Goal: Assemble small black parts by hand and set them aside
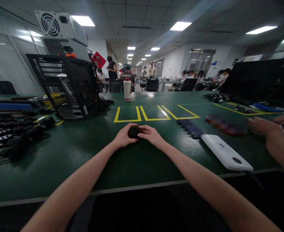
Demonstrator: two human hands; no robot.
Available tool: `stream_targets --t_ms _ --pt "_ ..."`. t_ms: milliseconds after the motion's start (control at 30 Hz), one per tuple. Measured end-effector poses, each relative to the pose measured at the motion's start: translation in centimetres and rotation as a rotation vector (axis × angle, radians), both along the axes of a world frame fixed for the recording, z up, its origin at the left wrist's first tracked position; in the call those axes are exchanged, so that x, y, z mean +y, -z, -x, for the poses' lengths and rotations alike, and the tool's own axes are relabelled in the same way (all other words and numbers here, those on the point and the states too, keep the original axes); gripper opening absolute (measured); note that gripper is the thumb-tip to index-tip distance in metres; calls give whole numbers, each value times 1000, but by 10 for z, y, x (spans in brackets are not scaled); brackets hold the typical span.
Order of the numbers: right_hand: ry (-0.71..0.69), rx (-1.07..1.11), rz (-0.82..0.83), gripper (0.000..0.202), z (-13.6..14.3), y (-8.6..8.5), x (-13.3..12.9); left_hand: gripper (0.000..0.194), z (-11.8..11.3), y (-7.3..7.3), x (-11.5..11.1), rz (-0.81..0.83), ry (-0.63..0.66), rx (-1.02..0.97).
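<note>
Between my two hands is a small black object, roughly round or boxy, low over the green table (147, 161). My left hand (124, 136) wraps round the left side of the black object (133, 131). From the right, my right hand (151, 135) pinches its edge with the fingertips. Fine details of the object are too dark to tell. Just beyond my hands, yellow tape outlines (127, 121) mark the tabletop.
At left stand an open black computer case (84, 93) and black cables (18, 138). A white cup (127, 90) is farther back. Right: a white device (225, 151), a dark phone-like item (189, 127), a reddish item (225, 125) and another person's hands (265, 127).
</note>
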State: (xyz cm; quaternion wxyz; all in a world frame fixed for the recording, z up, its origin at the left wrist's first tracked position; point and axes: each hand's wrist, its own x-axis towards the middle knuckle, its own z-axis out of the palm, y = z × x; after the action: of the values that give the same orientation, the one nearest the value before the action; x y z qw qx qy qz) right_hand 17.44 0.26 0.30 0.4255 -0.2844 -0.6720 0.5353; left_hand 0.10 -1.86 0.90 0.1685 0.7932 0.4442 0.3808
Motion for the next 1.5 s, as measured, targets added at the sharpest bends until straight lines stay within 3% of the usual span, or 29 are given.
stream_targets --t_ms 300,533,767,933,1067,1333,1500 --pt "44 -26 -97 22 -1 -2 -3 61 1 -2 -1 -4 10 16" --pt "-2 17 50 42 -1 -1 0 59 0 -3 -2 4 6 6" --pt "-88 23 16 42 -4 2 0 60 0 -3 -2 5 6 3" --pt "4 8 -6 28 -1 1 -1 60 -1 -3 -1 -4 4 4" --pt "34 3 39 38 1 1 1 60 0 -2 0 -8 4 10" --pt "-106 65 24 43 -2 2 0 61 1 0 1 -1 6 -6" --pt "-23 12 -25 32 -2 -2 -4 62 1 -2 0 13 6 3"
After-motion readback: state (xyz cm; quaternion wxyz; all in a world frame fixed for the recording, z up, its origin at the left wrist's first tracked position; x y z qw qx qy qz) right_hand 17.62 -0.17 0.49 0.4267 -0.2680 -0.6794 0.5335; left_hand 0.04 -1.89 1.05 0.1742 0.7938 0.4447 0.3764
